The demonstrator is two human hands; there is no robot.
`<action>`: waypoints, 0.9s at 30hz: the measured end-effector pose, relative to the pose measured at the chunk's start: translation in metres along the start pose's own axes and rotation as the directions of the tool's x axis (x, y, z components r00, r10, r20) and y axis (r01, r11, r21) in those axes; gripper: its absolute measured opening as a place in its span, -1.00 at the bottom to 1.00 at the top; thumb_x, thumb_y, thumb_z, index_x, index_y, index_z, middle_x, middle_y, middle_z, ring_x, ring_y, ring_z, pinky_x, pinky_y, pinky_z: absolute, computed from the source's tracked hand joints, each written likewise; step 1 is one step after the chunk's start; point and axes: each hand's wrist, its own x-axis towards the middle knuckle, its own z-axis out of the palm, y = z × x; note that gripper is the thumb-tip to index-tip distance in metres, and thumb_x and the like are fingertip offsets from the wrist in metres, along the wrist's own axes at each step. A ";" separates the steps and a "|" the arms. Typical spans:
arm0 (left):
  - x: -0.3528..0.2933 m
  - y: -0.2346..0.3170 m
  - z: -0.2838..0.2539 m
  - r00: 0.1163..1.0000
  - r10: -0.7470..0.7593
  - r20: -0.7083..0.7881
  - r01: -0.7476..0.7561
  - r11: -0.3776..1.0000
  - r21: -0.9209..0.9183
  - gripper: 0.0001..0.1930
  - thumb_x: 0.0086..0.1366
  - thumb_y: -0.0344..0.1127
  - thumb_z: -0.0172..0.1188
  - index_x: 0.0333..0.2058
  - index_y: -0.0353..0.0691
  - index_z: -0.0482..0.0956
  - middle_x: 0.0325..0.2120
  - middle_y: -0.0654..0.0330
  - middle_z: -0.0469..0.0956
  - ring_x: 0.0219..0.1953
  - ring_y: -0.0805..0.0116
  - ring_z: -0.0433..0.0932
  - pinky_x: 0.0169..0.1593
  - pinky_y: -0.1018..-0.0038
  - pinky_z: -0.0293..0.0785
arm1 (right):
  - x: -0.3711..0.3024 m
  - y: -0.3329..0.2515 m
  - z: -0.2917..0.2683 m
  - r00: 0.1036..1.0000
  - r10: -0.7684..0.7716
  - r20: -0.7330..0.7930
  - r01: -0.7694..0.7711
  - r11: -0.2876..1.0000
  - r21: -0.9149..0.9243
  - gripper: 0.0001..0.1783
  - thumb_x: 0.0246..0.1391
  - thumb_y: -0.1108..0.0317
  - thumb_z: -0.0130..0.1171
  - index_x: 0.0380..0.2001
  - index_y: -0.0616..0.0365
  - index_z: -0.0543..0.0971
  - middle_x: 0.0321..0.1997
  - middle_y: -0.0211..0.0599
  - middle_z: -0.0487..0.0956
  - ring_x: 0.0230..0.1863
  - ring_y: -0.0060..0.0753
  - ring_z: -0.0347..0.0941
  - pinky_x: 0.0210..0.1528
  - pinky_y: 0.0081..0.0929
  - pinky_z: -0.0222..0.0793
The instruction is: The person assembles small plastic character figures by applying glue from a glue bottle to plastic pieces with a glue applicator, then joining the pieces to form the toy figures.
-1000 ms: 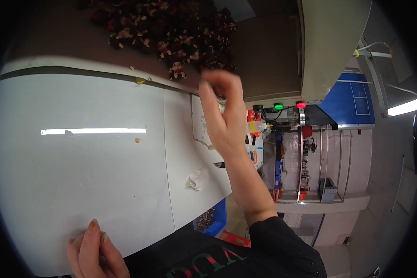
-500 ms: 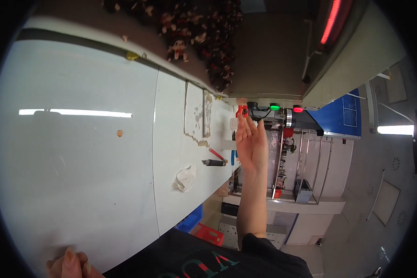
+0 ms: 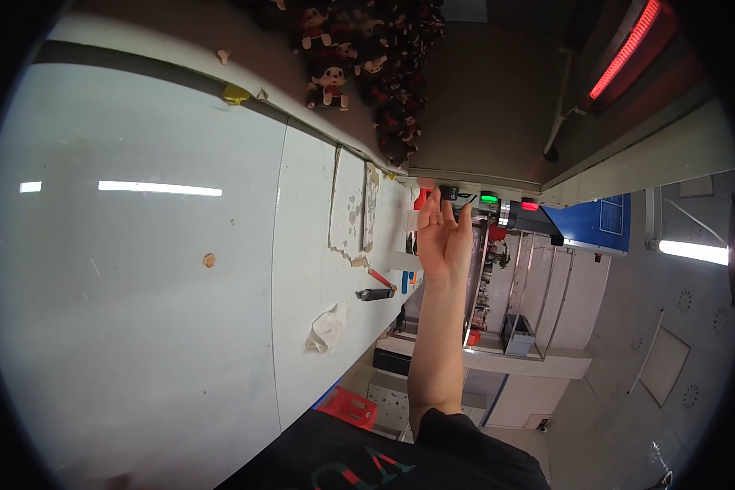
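Observation:
My right hand (image 3: 445,243) is raised, palm showing and fingers apart, with nothing in it. Its fingertips are close to a black knob (image 3: 448,193) on the edge of a machine; whether they touch it I cannot tell. Along that edge, to the right, are a lit green button (image 3: 488,198) and a lit red button (image 3: 529,204). Only a blurred sliver of my left hand (image 3: 121,483) shows at the lower left edge, its fingers hidden. Small dark-and-white cartoon figures (image 3: 331,86) lie heaped on the machine's dark surface at the top.
A white table (image 3: 155,327) fills the left, bearing a crumpled white cloth (image 3: 328,328), a black cutter-like tool (image 3: 376,294), a red-handled tool (image 3: 381,278) and a chipped flat slab (image 3: 349,204). A red light strip (image 3: 626,49) glows inside the machine. A red stool (image 3: 349,407) stands below.
My left hand has dropped almost wholly out of view at the lower left. My right hand, still open, is nearer the black knob. The view has shifted slightly.

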 end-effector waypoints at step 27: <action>0.002 -0.008 0.000 0.996 0.056 0.074 -0.052 0.997 -0.062 -0.50 0.01 -0.66 0.17 0.01 -0.41 0.38 -0.64 0.07 0.44 -0.76 0.25 0.39 -0.65 0.45 0.42 | 0.008 -0.006 -0.005 0.999 -0.005 0.040 0.009 0.995 -0.098 -0.58 0.28 0.30 -0.06 0.09 0.33 0.23 0.14 0.09 0.34 -0.04 -0.44 0.45 0.02 -0.58 0.49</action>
